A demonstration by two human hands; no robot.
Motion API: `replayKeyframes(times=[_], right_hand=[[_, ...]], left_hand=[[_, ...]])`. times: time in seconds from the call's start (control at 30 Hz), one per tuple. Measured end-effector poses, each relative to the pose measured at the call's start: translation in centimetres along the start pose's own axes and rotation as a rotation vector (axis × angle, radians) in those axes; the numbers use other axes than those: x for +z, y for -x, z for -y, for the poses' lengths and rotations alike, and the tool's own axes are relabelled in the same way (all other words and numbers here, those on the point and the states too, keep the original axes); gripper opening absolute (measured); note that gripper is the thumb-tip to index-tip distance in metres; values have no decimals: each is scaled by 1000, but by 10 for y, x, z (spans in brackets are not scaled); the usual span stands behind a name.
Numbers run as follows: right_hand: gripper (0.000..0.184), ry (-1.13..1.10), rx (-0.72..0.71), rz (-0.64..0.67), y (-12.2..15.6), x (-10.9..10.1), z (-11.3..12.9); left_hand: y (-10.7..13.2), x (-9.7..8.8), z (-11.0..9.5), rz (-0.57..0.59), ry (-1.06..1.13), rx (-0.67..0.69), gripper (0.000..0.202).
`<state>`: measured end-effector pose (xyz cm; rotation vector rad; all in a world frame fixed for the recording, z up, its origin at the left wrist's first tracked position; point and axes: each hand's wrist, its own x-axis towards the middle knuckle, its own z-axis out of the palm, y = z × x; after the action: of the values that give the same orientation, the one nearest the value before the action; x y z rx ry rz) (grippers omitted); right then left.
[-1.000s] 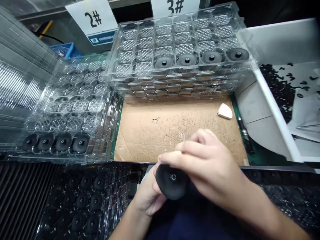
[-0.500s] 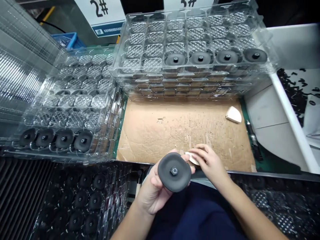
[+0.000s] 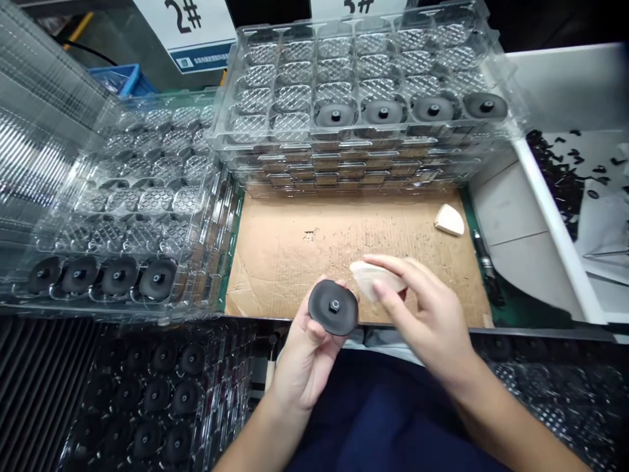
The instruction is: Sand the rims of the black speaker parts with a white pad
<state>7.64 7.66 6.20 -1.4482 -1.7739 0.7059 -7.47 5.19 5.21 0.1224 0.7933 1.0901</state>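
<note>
My left hand is closed around the rim of a black rounded disc with a small raised hub at its centre, the hub side facing up. Just to the right, my right hand pinches a white wedge-shaped pad between thumb and fingers, slightly blurred. The pad and the disc are apart. Both hands are over the near edge of a cardboard sheet. A second off-white wedge-shaped pad lies on the cardboard at the right.
Stacked clear plastic trays stand behind the cardboard, with several black discs in the front row. More tray stacks are at left and lower left. A pen lies at right, beside a white bin holding small black parts.
My right hand has lifted the white wedge-shaped pad up beside the disc and turned its broad side into view. The disc in my left hand has tilted and shifted slightly up.
</note>
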Motion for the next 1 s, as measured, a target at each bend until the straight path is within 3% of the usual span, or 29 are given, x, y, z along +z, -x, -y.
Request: replayKeyframes(times=[0.1,0.2,0.23,0.4,0.53,0.7,0.8,0.87,1.0], right_hand=[[24,-97,-253,108,-9,-6,40],[23,-125,-233,369,-14,-6,51],[23,-111,-219,400,-16,-5,50],[28,2,-286,75,-11,1,44],[21,-201,-276,245,-3,-2,47],[26,-48,-322,40,-11,-1,50],[24,-131,-386,171,-2,-11,46],[21,-136,-337,275,6,-22,42],[23,113,-216,172,4,-35,41]], left_hand=[[1,-2,1,-27,-77,-7,55],[2,-3,1,-81,-108,4,57],[2,-2,2,-95,-114,16,58],[3,5,-1,-36,-134,-18,54],[4,6,-7,-16,-118,33,58],[5,9,-6,26,-162,-14,55],[8,9,-10,63,-127,20,56],[9,8,-12,102,-95,14,57],[8,12,-7,65,-71,-18,60]])
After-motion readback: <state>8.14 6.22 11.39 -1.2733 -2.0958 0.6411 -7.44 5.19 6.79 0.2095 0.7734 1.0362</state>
